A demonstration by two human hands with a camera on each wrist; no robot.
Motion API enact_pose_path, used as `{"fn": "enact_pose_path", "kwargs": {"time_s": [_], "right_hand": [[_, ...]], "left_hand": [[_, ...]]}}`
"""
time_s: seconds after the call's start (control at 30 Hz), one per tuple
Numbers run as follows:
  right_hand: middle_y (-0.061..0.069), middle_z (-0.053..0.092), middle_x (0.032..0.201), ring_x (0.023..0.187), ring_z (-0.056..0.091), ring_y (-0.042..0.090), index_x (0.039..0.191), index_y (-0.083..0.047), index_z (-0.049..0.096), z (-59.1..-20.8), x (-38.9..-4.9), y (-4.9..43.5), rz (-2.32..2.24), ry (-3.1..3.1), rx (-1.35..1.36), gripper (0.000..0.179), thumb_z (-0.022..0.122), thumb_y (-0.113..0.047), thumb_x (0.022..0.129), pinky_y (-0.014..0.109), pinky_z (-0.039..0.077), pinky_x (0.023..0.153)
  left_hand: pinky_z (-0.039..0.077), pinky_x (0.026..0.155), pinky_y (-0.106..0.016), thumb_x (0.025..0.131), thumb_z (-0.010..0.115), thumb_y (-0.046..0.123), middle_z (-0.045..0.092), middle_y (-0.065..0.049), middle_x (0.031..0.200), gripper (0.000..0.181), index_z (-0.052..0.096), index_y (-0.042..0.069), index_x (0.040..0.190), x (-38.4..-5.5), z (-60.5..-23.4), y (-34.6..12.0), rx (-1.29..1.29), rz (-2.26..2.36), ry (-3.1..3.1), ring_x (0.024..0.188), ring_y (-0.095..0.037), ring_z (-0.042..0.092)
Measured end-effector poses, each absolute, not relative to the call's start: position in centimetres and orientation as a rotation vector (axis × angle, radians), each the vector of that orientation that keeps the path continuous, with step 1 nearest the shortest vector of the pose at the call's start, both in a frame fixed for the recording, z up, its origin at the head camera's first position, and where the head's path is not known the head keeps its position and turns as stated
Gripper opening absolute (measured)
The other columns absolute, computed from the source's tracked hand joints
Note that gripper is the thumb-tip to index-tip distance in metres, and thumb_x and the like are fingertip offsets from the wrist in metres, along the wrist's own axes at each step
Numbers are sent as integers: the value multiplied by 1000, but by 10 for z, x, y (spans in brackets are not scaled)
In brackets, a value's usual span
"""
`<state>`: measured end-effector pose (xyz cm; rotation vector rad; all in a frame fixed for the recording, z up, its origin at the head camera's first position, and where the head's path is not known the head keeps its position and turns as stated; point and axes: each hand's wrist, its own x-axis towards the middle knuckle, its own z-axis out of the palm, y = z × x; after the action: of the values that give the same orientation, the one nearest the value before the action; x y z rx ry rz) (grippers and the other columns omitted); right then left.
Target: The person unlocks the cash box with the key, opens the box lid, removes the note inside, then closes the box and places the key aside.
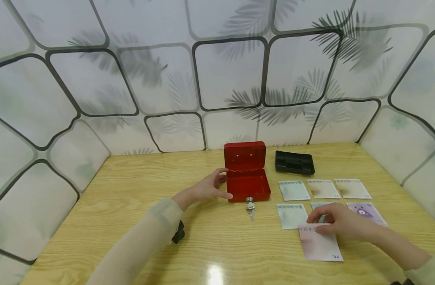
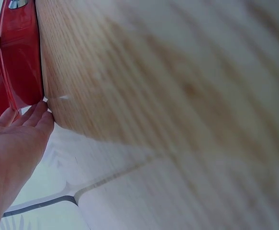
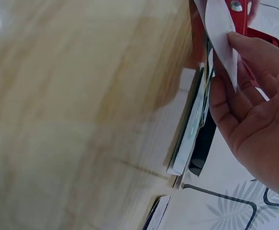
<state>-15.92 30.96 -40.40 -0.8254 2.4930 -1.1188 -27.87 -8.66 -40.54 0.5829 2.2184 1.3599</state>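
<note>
An open red cash box (image 1: pixel 248 186) stands on the table with its lid raised. My left hand (image 1: pixel 209 187) holds it at its left side, thumb at the front corner and fingers toward the hinge; the left wrist view shows this hand (image 2: pixel 15 148) against the box (image 2: pixel 20 57). My right hand (image 1: pixel 345 221) pinches a pink play banknote (image 1: pixel 320 245) between thumb and fingers. It hovers over a bluish note (image 1: pixel 318 205) that it partly covers. In the right wrist view the pinched note (image 3: pixel 220 36) bends slightly; whether it is one or a stack I cannot tell.
Keys (image 1: pixel 251 209) hang from the box's front lock. Behind right lies a black compartment tray (image 1: pixel 294 162). Green notes (image 1: pixel 291 215), cream notes (image 1: pixel 323 189) and a purple note (image 1: pixel 367 213) lie in two rows on the wooden table (image 1: pixel 139 174). Patterned fabric walls (image 1: pixel 231 75) enclose it.
</note>
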Motion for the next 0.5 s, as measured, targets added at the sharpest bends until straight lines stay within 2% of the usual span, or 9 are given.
{"fn": "enact_pose_path", "kwargs": {"time_s": [0.27,0.5], "right_hand": [[-12,67,92,79,54,1,97,-18,72,-402,-154,303,-1000,2563,-788,11,74,-20,86,25,48,64],[-13,66,90,81,59,2,95,-17,71,-404,-153,302,-990,2566,-787,13,77,-19,84,25,52,67]], "left_hand": [[24,113,-45,85,77,14,33,-17,152,85,24,10,151,-279,-405,-87,601,1351,2229,140,-29,30],[24,114,-45,85,77,14,34,-17,152,85,25,10,151,-280,-406,-87,604,1344,2236,140,-29,31]]}}
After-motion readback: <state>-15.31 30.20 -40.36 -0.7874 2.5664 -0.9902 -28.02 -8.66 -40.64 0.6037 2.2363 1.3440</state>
